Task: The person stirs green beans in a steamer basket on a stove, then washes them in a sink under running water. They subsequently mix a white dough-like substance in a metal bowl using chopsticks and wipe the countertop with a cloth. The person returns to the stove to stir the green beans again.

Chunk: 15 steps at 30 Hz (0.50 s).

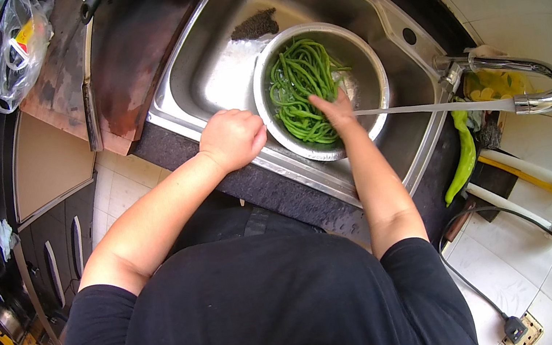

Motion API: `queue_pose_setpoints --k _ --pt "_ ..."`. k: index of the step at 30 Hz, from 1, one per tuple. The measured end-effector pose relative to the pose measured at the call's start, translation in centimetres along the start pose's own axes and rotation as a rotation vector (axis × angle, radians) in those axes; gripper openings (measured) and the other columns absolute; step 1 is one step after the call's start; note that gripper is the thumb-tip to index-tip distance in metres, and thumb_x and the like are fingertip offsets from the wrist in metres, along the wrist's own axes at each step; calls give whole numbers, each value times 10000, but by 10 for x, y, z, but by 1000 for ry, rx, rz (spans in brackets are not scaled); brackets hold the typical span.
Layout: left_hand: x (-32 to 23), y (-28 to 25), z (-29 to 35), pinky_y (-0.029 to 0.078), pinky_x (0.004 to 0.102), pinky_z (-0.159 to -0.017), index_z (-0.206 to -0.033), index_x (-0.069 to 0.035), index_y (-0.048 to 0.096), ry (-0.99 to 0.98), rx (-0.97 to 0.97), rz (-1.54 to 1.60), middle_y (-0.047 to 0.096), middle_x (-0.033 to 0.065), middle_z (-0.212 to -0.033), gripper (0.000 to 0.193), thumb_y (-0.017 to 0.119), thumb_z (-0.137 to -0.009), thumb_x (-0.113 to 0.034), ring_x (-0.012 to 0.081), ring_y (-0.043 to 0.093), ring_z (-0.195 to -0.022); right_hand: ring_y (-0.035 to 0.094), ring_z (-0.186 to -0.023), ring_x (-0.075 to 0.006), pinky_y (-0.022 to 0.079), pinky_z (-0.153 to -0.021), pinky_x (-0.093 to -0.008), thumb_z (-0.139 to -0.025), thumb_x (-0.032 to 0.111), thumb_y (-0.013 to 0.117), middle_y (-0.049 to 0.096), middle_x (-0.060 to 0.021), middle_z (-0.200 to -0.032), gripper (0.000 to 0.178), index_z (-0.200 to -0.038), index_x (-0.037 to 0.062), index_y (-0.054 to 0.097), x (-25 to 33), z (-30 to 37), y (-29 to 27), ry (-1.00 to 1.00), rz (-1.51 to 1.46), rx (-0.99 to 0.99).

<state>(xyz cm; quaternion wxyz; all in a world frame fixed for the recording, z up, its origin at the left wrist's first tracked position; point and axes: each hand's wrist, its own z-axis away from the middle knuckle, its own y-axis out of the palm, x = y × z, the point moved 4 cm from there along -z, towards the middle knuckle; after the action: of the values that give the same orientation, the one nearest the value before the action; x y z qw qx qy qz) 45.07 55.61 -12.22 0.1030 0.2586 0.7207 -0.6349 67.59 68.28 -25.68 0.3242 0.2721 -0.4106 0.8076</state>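
A round metal bowl (262, 64) stands in the stainless steel sink, filled with long green beans (301, 83). My right hand (333, 109) reaches into the bowl from its near right side. Its thumb and fingers are apart and touch the beans. A thin stream of water (427, 106) runs from the tap (550, 96) toward the bowl, passing by my right hand. My left hand (233, 138) rests closed on the near edge of the sink (170, 110), right beside the bowl's rim. The inside of that fist is hidden, so I cannot tell if it grips anything.
A dark scrap of mesh-like material (254, 25) lies in the sink behind the bowl. On the counter beside the tap is a long green pepper (463, 155). A brown board (130, 58) and a clear plastic bag (22, 51) are at the left.
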Motion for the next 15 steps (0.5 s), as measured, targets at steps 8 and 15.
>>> queue_pose_setpoints --k 8,15 --pt "1 0 0 453 382 -608 -640 -72 567 -3 9 9 559 77 -631 143 571 -733 -181 265 564 -632 571 -965 -251 470 -823 -358 -688 60 718 580 -153 -1064 573 -1179 -19 432 -3 -2 9 204 -610 162" --pt "4 3 5 454 374 -608 -653 -75 576 -7 -7 20 558 71 -630 130 571 -730 -180 261 566 -636 579 -942 -221 438 -864 -326 -655 85 738 590 -133 -1047 618 -1191 -26 449 82 64 -93 -116 -553 -13"
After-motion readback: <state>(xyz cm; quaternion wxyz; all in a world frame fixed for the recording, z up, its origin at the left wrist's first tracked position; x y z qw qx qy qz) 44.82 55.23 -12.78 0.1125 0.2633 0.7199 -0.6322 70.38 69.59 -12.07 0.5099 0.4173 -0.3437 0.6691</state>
